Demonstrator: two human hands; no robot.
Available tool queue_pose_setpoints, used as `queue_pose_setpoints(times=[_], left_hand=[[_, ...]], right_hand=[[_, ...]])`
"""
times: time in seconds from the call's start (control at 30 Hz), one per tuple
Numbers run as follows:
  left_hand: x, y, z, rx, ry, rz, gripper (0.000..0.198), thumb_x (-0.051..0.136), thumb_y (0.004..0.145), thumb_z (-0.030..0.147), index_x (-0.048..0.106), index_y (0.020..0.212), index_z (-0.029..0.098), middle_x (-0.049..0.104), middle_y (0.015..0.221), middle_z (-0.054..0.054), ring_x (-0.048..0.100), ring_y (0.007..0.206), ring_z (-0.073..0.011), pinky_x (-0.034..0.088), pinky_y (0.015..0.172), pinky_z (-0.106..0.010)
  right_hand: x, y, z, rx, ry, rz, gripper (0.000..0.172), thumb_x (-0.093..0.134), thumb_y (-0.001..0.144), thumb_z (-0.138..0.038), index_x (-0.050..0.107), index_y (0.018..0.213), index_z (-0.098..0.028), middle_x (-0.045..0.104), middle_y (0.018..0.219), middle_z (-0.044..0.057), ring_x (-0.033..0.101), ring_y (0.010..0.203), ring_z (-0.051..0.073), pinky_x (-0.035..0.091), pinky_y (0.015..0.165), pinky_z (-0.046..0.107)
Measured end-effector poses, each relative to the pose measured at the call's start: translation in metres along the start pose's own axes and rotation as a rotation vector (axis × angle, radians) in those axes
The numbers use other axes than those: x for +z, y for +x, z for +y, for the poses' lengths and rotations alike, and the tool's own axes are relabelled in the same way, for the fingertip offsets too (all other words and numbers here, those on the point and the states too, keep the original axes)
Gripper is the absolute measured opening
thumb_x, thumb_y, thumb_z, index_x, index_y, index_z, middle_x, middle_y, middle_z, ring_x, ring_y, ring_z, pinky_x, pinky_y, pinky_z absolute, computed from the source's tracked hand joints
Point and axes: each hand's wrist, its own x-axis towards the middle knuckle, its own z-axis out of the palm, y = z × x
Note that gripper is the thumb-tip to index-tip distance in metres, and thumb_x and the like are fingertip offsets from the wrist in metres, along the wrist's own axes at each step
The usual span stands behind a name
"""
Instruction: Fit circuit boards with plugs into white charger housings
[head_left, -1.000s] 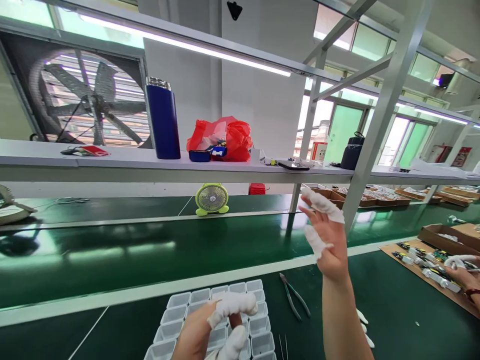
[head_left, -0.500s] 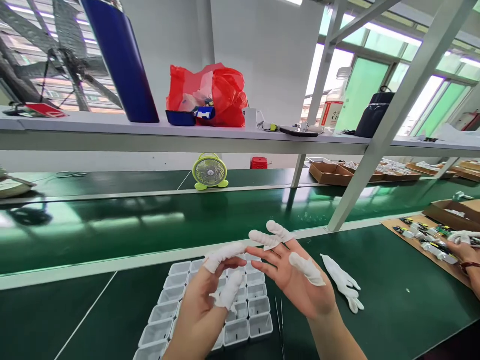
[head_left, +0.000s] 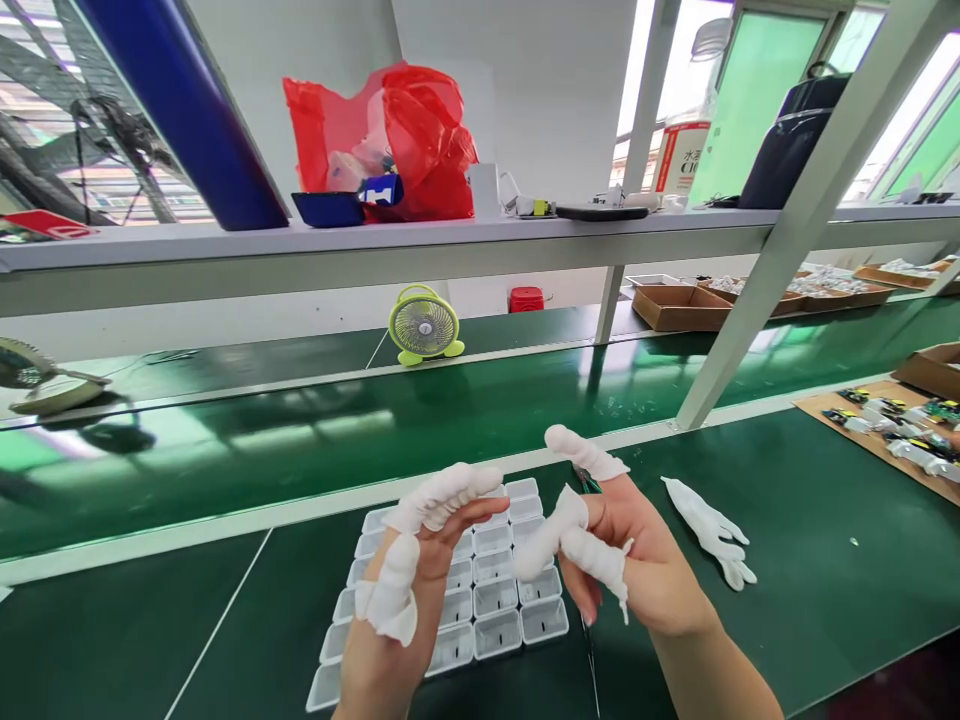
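My left hand (head_left: 420, 575) hovers above the white compartment tray (head_left: 499, 630), its fingers stretched out together and its thumb apart, holding nothing. White finger cots cover its thumb and at least one finger. To the right, my right hand (head_left: 649, 560) is raised over the tray's right edge. Its cot-covered fingers are spread, one pointing up and away, while the bare fingers bend downward. Nothing shows in its grasp. Thin metal tweezers (head_left: 592, 672) lie below it, beside the tray. Dark, green-edged pliers (head_left: 587, 482) are partly hidden behind this hand. A white glove (head_left: 709, 530) rests further right.
A slanted post (head_left: 750, 290) rises at the right below a shelf (head_left: 450, 250). Beyond the bench runs a glossy green belt (head_left: 300, 440), with a green fan (head_left: 424, 325) behind it. A cardboard sheet (head_left: 885, 430) bears several small assemblies at the right.
My right hand has turned from palm-up, its fingers now spreading apart and partly bending down. My left hand has straightened its fingers. The view has shifted, and the co-worker's hand has left it.
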Motion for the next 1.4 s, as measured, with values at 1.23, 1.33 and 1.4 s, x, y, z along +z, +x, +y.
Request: queue_pose_setpoints(times=[1.23, 1.33, 1.4], left_hand=[[0.013, 0.008, 0.002, -0.546, -0.597, -0.237, 0.075, 0.025, 0.096, 0.071, 0.032, 0.158, 0.029, 0.055, 0.149, -0.010, 0.043, 0.145, -0.0334, 0.014, 0.125, -0.057], [0.011, 0.009, -0.001, -0.554, -0.566, -0.230, 0.074, 0.028, 0.096, 0.071, 0.038, 0.156, 0.030, 0.055, 0.150, -0.009, 0.043, 0.145, -0.0337, 0.015, 0.125, -0.057], [0.008, 0.009, 0.000, -0.568, -0.547, -0.220, 0.071, 0.030, 0.097, 0.070, 0.043, 0.153, 0.029, 0.056, 0.149, -0.009, 0.040, 0.147, -0.0325, 0.014, 0.126, -0.056]], right_hand=[[-0.018, 0.005, 0.003, -0.526, -1.009, 0.202, 0.056, 0.058, 0.089, -0.005, 0.060, 0.135, -0.038, 0.071, 0.117, 0.003, 0.063, 0.113, 0.026, 0.055, 0.087, 0.042], [-0.019, 0.006, 0.004, -0.520, -1.007, 0.214, 0.054, 0.059, 0.089, -0.006, 0.062, 0.132, -0.039, 0.073, 0.113, 0.003, 0.064, 0.110, 0.025, 0.056, 0.086, 0.042], [-0.019, 0.007, 0.006, -0.537, -1.014, 0.219, 0.052, 0.061, 0.089, -0.007, 0.063, 0.131, -0.038, 0.073, 0.111, 0.003, 0.065, 0.108, 0.026, 0.057, 0.085, 0.042]])
